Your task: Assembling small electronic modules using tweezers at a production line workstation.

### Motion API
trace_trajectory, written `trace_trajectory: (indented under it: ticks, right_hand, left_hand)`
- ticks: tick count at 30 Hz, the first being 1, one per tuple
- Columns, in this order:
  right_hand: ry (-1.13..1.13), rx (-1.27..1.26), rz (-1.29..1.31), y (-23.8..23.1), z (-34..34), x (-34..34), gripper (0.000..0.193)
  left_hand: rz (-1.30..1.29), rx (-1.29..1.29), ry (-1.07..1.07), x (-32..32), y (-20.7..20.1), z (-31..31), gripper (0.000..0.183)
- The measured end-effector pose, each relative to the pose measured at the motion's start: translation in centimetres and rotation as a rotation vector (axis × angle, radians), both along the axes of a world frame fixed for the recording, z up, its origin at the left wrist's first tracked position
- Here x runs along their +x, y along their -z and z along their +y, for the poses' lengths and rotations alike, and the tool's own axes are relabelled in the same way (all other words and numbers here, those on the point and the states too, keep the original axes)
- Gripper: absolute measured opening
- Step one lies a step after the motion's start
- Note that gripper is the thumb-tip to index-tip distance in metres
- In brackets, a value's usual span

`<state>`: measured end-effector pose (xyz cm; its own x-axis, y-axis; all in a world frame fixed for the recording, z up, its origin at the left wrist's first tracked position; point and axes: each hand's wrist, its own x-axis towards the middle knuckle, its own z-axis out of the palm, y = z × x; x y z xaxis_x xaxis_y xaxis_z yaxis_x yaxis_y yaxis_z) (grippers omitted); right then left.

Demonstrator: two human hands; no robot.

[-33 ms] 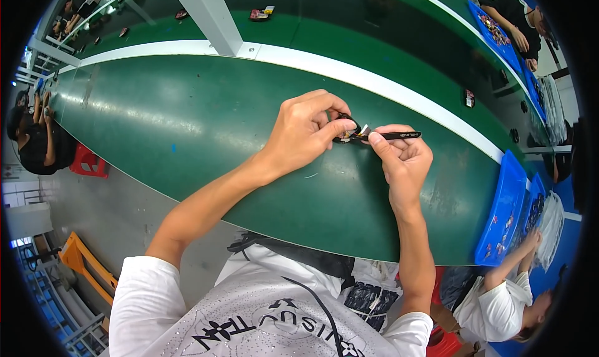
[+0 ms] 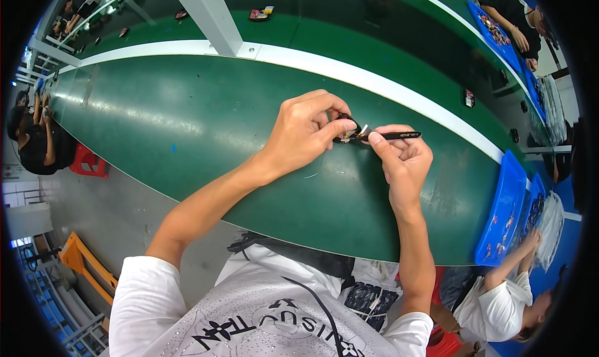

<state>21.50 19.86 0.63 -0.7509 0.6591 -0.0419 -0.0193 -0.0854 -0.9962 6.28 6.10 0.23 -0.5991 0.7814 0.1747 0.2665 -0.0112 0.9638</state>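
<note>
Over the green tabletop, my left hand [image 2: 307,127] is closed on a small black curved housing [image 2: 356,125], pinched between thumb and fingers. Bits of white, yellow and red, perhaps wires, show inside it; the fingers cover much of the part. From the right, my right hand [image 2: 404,159] grips black tweezers [image 2: 399,135] between thumb and fingers. The tweezers lie nearly level, their tips pointing left at the housing beside my left thumb. Whether the tips pinch anything is too small to tell.
A white rail [image 2: 349,70] edges the bench's far side, with a grey post [image 2: 209,20] rising from it. Blue trays [image 2: 501,210] of small parts sit at the right end. Beyond the rail, small dark units [image 2: 261,14] lie on a green surface. Other people work left and right.
</note>
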Motion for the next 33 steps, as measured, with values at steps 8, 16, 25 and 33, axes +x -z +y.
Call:
trace_trajectory:
  ticks: [8, 16, 25, 33]
  right_hand:
    - [-0.018, -0.045, 0.001, 0.0, 0.3, 0.2, 0.012]
    - [0.06, 0.204, 0.165, 1.1, -0.1, 0.2, 0.015]
    - [0.192, 0.596, 0.219, 1.6, -1.1, 0.0, 0.012]
    - [0.166, 0.624, 0.21, 1.4, -1.0, 0.2, 0.012]
  left_hand:
    - [-0.2, -0.093, 0.066, -0.2, -0.3, -0.1, 0.017]
    - [-0.555, 0.001, 0.212, -0.9, 0.2, 0.1, 0.03]
    - [-0.567, -0.003, 0.217, -0.6, 0.2, 0.0, 0.03]
    - [-0.52, 0.057, 0.181, -0.5, 0.3, 0.1, 0.027]
